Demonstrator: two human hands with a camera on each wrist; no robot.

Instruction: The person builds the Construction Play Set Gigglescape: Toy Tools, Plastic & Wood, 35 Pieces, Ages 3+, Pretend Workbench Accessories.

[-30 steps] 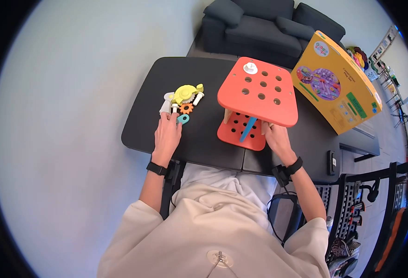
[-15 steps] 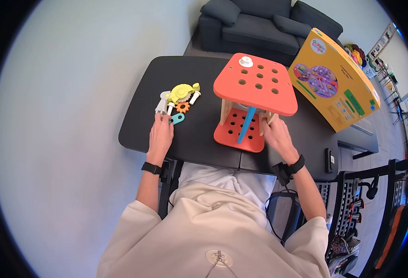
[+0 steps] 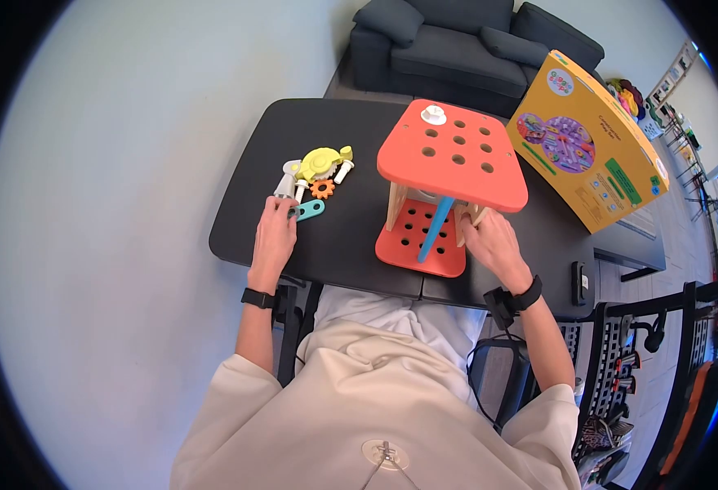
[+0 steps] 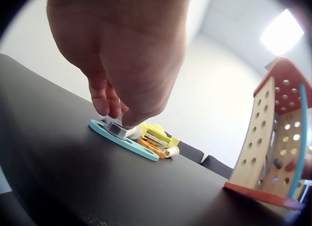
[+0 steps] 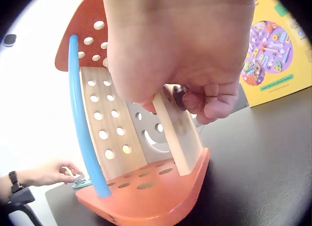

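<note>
- Left hand [image 3: 274, 241]: fingers bent downward, appearing to pinch a grey plastic piece with a hexagonal head [image 4: 116, 129]; the hand hides part of the contact.
- That piece sits at one end of a flat teal strip with round holes [image 4: 127, 144], which lies on the black table [image 3: 359, 245].
- Just beyond the left hand: a grey plastic tool [image 3: 285, 181], a yellow rounded piece [image 3: 320, 163], an orange toothed gear [image 3: 328, 188] and two white bolts [image 3: 344, 171], grouped closely.
- Right hand [image 3: 493, 243]: grips an upright pale wooden panel [image 5: 178, 128], thumb side within, other fingers outside beside a dark, shiny, rounded piece [image 5: 180, 97].
- The panel stands on the base of a red perforated two-deck stand [image 3: 440, 175], with a blue rod [image 3: 435, 230] running between decks.
- Top deck carries a white faceted knob [image 3: 433, 114].
- A yellow printed cardboard box [image 3: 587, 147] stands behind, to the right.
</note>
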